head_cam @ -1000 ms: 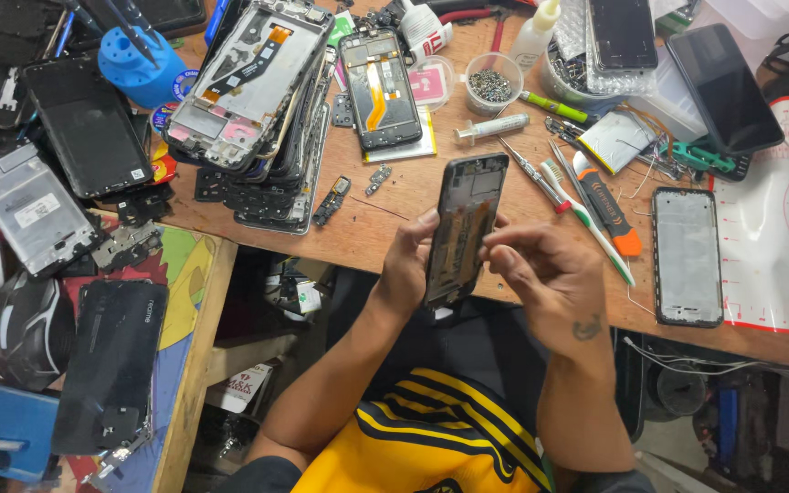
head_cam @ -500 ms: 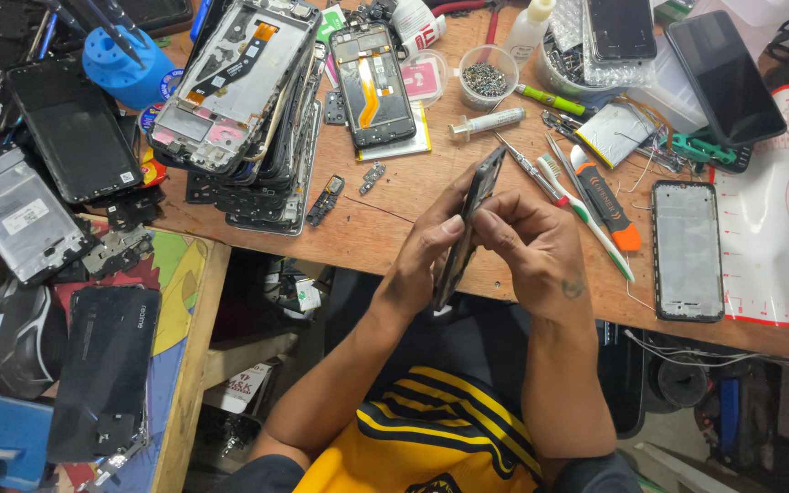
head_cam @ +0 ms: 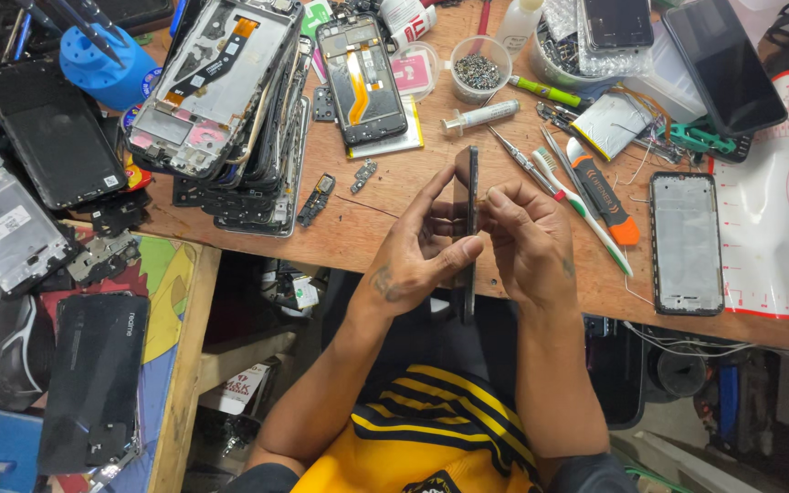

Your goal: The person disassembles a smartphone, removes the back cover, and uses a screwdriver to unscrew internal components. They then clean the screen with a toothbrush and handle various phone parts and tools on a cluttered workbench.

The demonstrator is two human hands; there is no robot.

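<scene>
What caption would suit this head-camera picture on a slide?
Both hands, left hand and right hand, hold a dark phone frame edge-on above a cluttered wooden workbench.

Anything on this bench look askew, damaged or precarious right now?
Yes: the stack of phone frames leans unevenly, fanned out sideways. A bare battery with loose wires lies among the tools. Both hands, left hand and right hand, hold the phone edge-on over the table edge.

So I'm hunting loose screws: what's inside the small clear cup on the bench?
The clear cup holds a heap of small dark metal bits, likely screws. Its bottom is covered by the heap.
</scene>
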